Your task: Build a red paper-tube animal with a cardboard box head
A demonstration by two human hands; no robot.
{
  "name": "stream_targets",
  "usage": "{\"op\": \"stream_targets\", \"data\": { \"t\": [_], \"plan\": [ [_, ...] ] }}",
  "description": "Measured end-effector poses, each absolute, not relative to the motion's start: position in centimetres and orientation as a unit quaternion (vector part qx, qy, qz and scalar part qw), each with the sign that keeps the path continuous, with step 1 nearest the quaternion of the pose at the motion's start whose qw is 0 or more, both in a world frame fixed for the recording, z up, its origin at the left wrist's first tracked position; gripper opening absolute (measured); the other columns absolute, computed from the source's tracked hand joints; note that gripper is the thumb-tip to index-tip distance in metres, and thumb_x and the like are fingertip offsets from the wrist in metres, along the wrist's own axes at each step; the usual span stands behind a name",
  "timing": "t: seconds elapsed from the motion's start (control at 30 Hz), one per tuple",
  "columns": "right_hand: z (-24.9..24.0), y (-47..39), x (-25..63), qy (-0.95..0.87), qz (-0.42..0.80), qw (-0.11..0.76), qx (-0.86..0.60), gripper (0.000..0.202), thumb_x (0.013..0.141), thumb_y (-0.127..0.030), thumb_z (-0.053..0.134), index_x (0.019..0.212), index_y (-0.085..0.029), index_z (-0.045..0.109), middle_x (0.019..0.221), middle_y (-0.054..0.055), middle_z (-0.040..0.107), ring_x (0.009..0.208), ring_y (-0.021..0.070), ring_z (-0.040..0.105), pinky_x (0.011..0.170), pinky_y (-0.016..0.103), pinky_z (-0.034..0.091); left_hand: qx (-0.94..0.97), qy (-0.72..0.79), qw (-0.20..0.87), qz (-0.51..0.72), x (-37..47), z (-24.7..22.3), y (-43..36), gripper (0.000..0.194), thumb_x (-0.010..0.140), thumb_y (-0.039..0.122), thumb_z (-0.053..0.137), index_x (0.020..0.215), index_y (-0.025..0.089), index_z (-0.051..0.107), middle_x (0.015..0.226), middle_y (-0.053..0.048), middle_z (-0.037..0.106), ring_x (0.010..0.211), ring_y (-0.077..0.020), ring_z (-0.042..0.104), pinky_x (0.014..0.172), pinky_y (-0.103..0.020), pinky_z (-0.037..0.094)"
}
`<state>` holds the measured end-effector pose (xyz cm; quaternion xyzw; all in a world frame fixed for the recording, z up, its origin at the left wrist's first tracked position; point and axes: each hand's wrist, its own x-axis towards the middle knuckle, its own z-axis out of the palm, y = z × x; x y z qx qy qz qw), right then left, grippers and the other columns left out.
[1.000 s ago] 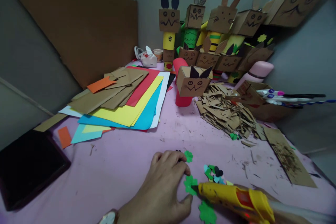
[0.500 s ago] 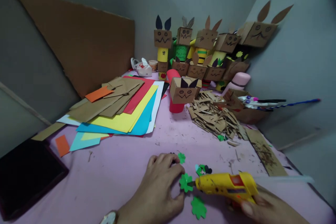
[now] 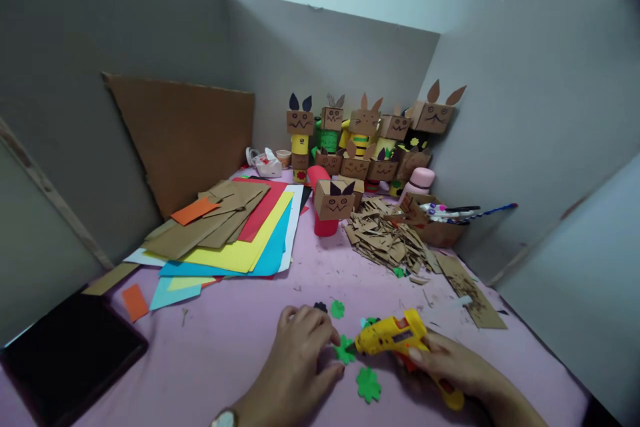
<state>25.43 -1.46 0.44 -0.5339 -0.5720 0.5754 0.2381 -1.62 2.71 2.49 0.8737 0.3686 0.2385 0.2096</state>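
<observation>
A yellow hot glue gun (image 3: pixel 385 335) is in my right hand (image 3: pixel 440 360), fingers wrapped round its handle. Its nozzle points left, and the tip is at the middle of a green paper flower (image 3: pixel 345 349) on the table. My left hand (image 3: pixel 303 353) rests beside this flower, with thumb and index finger at its left edge, steadying it. Just below lies a second green flower (image 3: pixel 369 385). A smaller green flower (image 3: pixel 338 309) and a black paper shape (image 3: pixel 321 307) sit above my left fingers. More small paper cutouts (image 3: pixel 369 322) are partly hidden behind the glue gun.
Coloured paper and cardboard sheets (image 3: pixel 227 240) are stacked at left, near a dark tablet-like slab (image 3: pixel 70 357). A cardboard animal figure (image 3: pixel 334 203) stands mid-table before several others (image 3: pixel 357 140). Cardboard scraps (image 3: pixel 387 237), a pen box (image 3: pixel 440 230) and a cardboard strip (image 3: pixel 470 290) are at right.
The camera view has tilted upward, showing more wall. The glue gun's nozzle stays at the same green flower, and its handle now shows more. My left hand keeps its place beside the flower.
</observation>
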Motion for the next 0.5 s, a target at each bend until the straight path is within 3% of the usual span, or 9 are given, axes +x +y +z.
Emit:
{"op": "stream_targets", "data": {
  "t": [0.17, 0.37, 0.5],
  "plan": [
    [0.4, -1.6, 25.2, -0.567, 0.604, 0.250, -0.501, 0.048, 0.079, -0.063, 0.052, 0.075, -0.016, 0.056, 0.067, 0.001, 0.058, 0.056, 0.0103, 0.047, 0.052, 0.023, 0.034, 0.915, 0.318, 0.060, 0.242, -0.9, 1.4, 2.7, 0.006, 0.082, 0.021, 0.061, 0.076, 0.021, 0.059, 0.080, 0.002, 0.063, 0.082, -0.0182, 0.055, 0.090, -0.042, 0.027],
    [0.9, -1.4, 24.8, -0.562, 0.606, 0.273, -0.493, 0.046, 0.079, -0.061, 0.055, 0.077, -0.016, 0.058, 0.065, 0.001, 0.060, 0.054, 0.0095, 0.048, 0.050, 0.021, 0.034, 0.921, 0.264, -0.056, 0.281, -0.3, -0.2, 2.7, 0.025, 0.088, 0.013, 0.049, 0.066, 0.022, 0.057, 0.065, 0.003, 0.060, 0.068, -0.0153, 0.051, 0.088, -0.037, 0.027],
    [0.9, -1.3, 24.7, -0.559, 0.611, 0.287, -0.482, 0.055, 0.068, -0.069, 0.059, 0.076, -0.015, 0.058, 0.063, 0.000, 0.057, 0.052, 0.0088, 0.048, 0.049, 0.020, 0.035, 0.903, 0.210, -0.127, 0.353, -0.4, -1.3, 3.6, 0.038, 0.088, 0.004, 0.034, 0.062, 0.022, 0.054, 0.058, 0.003, 0.057, 0.061, -0.0158, 0.049, 0.088, -0.037, 0.027]
  ]
}}
